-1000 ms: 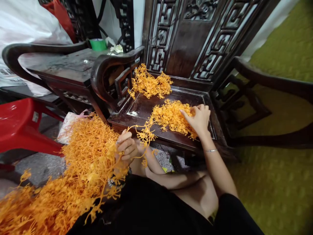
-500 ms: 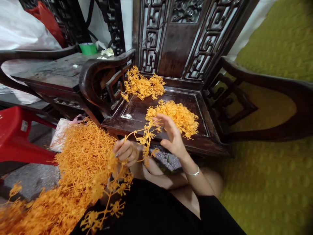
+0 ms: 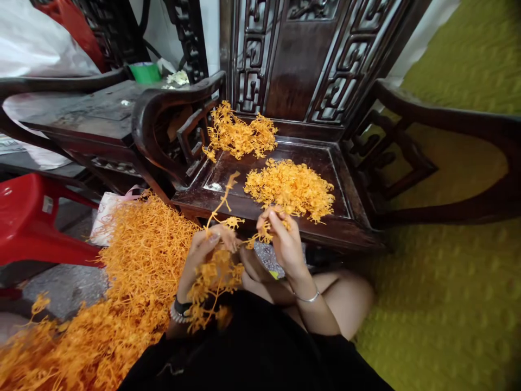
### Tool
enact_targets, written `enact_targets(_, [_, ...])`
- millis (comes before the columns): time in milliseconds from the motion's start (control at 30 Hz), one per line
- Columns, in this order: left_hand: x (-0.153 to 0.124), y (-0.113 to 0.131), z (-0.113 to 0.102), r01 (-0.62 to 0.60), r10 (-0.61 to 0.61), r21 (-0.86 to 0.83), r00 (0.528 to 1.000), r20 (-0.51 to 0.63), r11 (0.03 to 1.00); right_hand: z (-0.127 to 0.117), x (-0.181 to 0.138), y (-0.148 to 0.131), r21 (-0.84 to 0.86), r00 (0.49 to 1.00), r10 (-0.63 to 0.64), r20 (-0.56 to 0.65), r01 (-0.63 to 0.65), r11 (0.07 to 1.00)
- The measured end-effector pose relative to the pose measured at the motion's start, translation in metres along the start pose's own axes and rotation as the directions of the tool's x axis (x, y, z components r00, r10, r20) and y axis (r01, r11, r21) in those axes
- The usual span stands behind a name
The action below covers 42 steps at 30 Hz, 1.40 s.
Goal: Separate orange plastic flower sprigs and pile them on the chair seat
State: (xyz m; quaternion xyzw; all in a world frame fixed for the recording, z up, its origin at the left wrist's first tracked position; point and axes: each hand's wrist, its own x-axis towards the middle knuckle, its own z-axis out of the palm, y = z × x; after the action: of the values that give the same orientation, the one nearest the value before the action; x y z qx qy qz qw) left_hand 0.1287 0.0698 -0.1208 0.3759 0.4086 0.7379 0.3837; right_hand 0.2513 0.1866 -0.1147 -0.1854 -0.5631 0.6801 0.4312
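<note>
My left hand [image 3: 205, 250] grips an orange plastic flower sprig [image 3: 222, 203] by its stem; the sprig's lower end hangs over my lap. My right hand [image 3: 283, 239] pinches a small orange cluster [image 3: 260, 237] at the sprig's right end. Both hands hover just in front of the dark carved wooden chair [image 3: 337, 228]. On its seat lie two heaps of loose orange blossoms, a near heap [image 3: 291, 187] and a far heap [image 3: 240, 136]. A big bundle of orange sprigs [image 3: 138, 271] rests at my left side.
A dark wooden side table [image 3: 81, 111] stands left of the chair, with a green tape roll [image 3: 142, 71] on it. A red plastic stool [image 3: 28, 217] is at far left. Green carpet [image 3: 448, 304] covers the floor on the right.
My right hand left the near heap on the seat and came back to the sprig, taking hold of a cluster. My left hand turned the sprig upward.
</note>
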Motion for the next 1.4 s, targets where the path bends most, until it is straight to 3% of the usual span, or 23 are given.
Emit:
enact_targets(133, [0.006,-0.007,-0.004,-0.037,0.038,0.015,0.998,-0.057,0.999,-0.003,-0.002,-0.007,0.244,0.997,-0.037,-0.067,0.053,0.968])
enact_targets(333, [0.006,-0.008,-0.004,-0.084,0.106,0.110,0.971,-0.214,0.990,-0.016,-0.006,-0.019,0.339,0.998,0.019,-0.057,0.001,0.941])
enact_targets(433, [0.005,-0.003,0.002,-0.046,0.053,0.037,0.974,-0.220,0.998,-0.024,-0.005,-0.015,0.220,0.996,0.089,-0.024,-0.081,0.972])
enact_targets(567, [0.006,-0.004,0.007,0.021,-0.025,-0.021,0.984,-0.176,1.000,-0.036,-0.004,-0.007,-0.097,0.989,0.147,-0.005,-0.147,0.984])
enact_targets(667, [0.005,-0.009,0.009,0.062,-0.066,-0.037,0.990,-0.126,0.997,-0.036,-0.008,-0.007,-0.323,0.993,0.021,-0.116,-0.058,0.945])
enact_targets(733, [0.002,-0.011,0.011,0.094,-0.096,-0.025,0.990,-0.101,0.995,-0.028,-0.013,-0.009,-0.418,0.993,-0.054,-0.106,0.005,0.909])
enact_targets(867, [-0.001,-0.013,0.018,0.185,-0.178,0.084,0.981,-0.077,0.979,-0.003,-0.024,-0.011,-0.259,0.991,0.057,0.118,-0.025,0.966])
enact_targets(1000, [-0.002,-0.014,0.019,0.182,-0.172,0.177,0.982,-0.072,0.967,0.010,-0.028,-0.012,-0.274,0.981,0.095,0.170,-0.046,0.961])
enact_targets(1100, [-0.004,-0.015,0.021,0.144,-0.134,0.208,0.989,-0.060,0.968,0.012,-0.028,-0.011,-0.362,0.988,0.044,0.149,0.013,0.932])
enact_targets(1167, [-0.008,-0.016,0.026,0.120,-0.108,0.190,0.992,-0.072,0.974,0.014,-0.032,-0.009,-0.320,0.995,0.025,0.093,0.006,0.947])
enact_targets(1300, [-0.019,-0.021,0.044,0.089,-0.093,-0.042,0.990,-0.104,0.995,0.026,-0.043,0.002,0.012,0.996,0.074,-0.049,-0.073,0.997])
enact_targets(1400, [-0.022,-0.023,0.053,0.147,-0.156,-0.217,0.987,-0.026,0.965,0.033,-0.047,0.003,0.204,0.986,0.155,-0.059,-0.140,0.969])
